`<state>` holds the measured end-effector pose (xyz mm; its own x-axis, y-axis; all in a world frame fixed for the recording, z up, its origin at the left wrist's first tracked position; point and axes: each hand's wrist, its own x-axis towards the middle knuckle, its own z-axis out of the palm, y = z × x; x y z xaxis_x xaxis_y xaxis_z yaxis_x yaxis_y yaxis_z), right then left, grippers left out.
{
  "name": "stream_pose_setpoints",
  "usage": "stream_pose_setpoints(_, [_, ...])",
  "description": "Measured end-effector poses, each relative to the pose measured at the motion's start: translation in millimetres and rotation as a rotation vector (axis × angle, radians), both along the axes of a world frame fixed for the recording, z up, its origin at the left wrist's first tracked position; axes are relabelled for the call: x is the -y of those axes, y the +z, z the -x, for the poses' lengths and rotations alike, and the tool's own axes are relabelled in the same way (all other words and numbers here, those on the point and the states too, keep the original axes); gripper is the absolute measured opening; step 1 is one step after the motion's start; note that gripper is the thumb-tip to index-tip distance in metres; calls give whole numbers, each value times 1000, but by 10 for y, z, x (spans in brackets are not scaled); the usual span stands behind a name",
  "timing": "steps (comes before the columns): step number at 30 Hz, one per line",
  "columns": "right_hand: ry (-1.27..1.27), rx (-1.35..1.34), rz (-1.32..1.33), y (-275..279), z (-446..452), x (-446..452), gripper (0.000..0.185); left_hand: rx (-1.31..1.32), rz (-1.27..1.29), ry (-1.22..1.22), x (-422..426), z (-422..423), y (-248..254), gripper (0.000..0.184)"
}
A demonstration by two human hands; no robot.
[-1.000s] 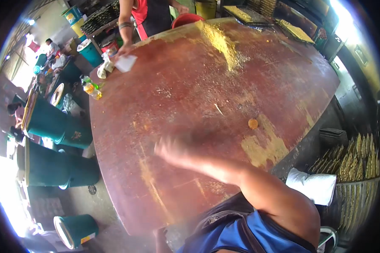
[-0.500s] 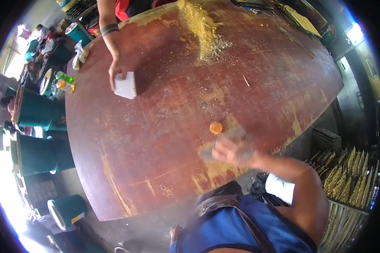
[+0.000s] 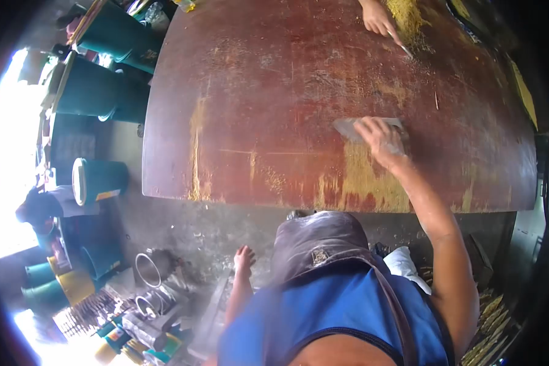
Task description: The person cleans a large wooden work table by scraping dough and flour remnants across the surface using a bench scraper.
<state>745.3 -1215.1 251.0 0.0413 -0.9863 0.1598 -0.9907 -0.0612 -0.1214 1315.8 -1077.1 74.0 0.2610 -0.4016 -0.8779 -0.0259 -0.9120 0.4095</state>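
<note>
My right hand [image 3: 381,139] lies over a flat grey scraper [image 3: 346,128], with the fingers on its top face. The scraper rests on the worn red-brown table [image 3: 256,116], just beyond a pale yellowish worn patch [image 3: 366,174]. Away from the table, my left hand [image 3: 244,259] hangs low beside my body, holding nothing, its fingers loosely apart. At the far side another person's hand [image 3: 378,19] holds a thin flat piece [image 3: 404,49] edge-down by a heap of yellow crumbs [image 3: 407,21].
Dark green bins [image 3: 97,91] line the left side, and a green bucket [image 3: 100,181] lies tipped on the floor. A thin sliver [image 3: 437,100] is on the table. Stacked yellowish sticks [image 3: 491,323] stand at the lower right.
My view has swung down toward my body. The round orange piece near my right hand no longer shows. The other person's hand has moved across to the yellow heap.
</note>
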Motion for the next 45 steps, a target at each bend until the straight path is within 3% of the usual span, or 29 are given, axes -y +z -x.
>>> stream_pose_setpoints(2, [-194, 21, -31, -132, -127, -93, 29, -43, -67, -1, -318, -211, -193, 47])
stream_pose_setpoints(4, [-78, 425, 73, -167, -406, -185, 28, -73, -120, 5, -564, -357, -323, 44])
stream_pose_setpoints(5, [135, 85, 156, 46, -871, -288, 25, -62, -181, -33, -629, -431, -429, 43])
stream_pose_setpoints(8, [264, 126, 187, 273, -2127, -643, 27, -144, -221, -190, -668, -632, -637, 48])
stream_pose_setpoints(9, [346, -216, 283, 318, -2315, -654, 18, -201, -197, -239, -588, -668, -682, 50])
stream_pose_setpoints(11, [234, -279, 134, 379, -2212, -472, 19, -290, -110, -291, -314, -653, -665, 53])
stream_pose_setpoints(13, [-188, 43, -68, 203, -1467, -111, 30, -282, 17, -244, 13, -529, -501, 54])
stream_pose_setpoints(14, [-533, 550, -28, -39, -978, -72, 37, -245, 92, -204, 171, -373, -309, 53])
stream_pose_setpoints(15, [-530, 687, -444, 183, -301, -30, 44, -177, 222, -98, 243, -260, -157, 52])
stream_pose_setpoints(17, [-624, 268, -120, 235, 354, -457, 41, -172, 267, -97, 312, -102, 155, 50])
stream_pose_setpoints(19, [-459, -82, -4, 122, 779, -899, 37, -138, 320, -24, 321, 61, 170, 43])
stream_pose_setpoints(20, [-383, -73, -85, 358, 629, -1235, 38, -149, 292, -89, 246, 23, 18, 48])
stream_pose_setpoints(22, [-214, -231, -182, 160, 581, -1732, 47, -167, 144, -200, 34, -292, -546, 51])
stream_pose_setpoints(23, [-169, -188, -186, 60, 685, -1758, 47, -170, 3, 55, -83, -6, -357, 30])
stream_pose_setpoints(25, [-132, -93, -199, -77, 1022, -1591, 48, -207, -151, 156, -402, 201, -386, 36])
stream_pose_setpoints(26, [-160, -134, -153, -110, 1259, -1309, 49, -307, -227, -253, -661, -69, -866, 38])
stream_pose_setpoints(28, [-102, -207, -14, -423, 2149, -663, 43, -58, -381, 31, -822, 392, -743, 45])
stream_pose_setpoints(29, [-351, 105, -45, -567, 2649, -212, 35, -45, -388, 62, -848, 595, -624, 45])
stream_pose_setpoints(30, [-519, 284, -60, -140, 2888, 85, 42, -51, -260, -125, -849, 757, -501, 44])
stream_pose_setpoints(31, [-458, 143, 45, -122, 3242, 318, 45, -53, -130, -313, -825, 980, -275, 44])
stream_pose_setpoints(32, [-398, 6, 164, -60, 3421, 508, 48, -37, -130, -286, -788, 1158, -121, 44])
stream_pose_setpoints(35, [-247, 296, -147, 352, 2589, 554, 25, 77, 93, -124, -677, 1611, 190, 44])
stream_pose_setpoints(37, [124, 109, -113, 451, 1795, 289, 12, 106, 21, -110, -604, 1894, 462, 43])
stream_pose_setpoints(38, [293, 201, -207, 582, 1483, 208, 8, 121, -28, -89, -589, 1975, 504, 42])
stream_pose_setpoints(39, [474, -20, 140, 121, 1115, 72, 9, 116, -24, -78, -592, 2017, 483, 42])
stream_pose_setpoints(40, [483, -24, 143, -23, 1093, 163, 9, 106, -48, -99, -610, 2024, 467, 42])
stream_pose_setpoints(41, [450, -86, 196, -68, 1078, 253, 17, 96, -70, -121, -596, 2044, 447, 42])
stream_pose_setpoints(44, [-63, -474, 28, -139, 1655, 782, 21, 112, -28, -149, -618, 1996, 420, 42])
stream_pose_setpoints(45, [-320, -45, -66, 72, 2068, 827, 24, 111, -11, -143, -629, 2006, 484, 42])
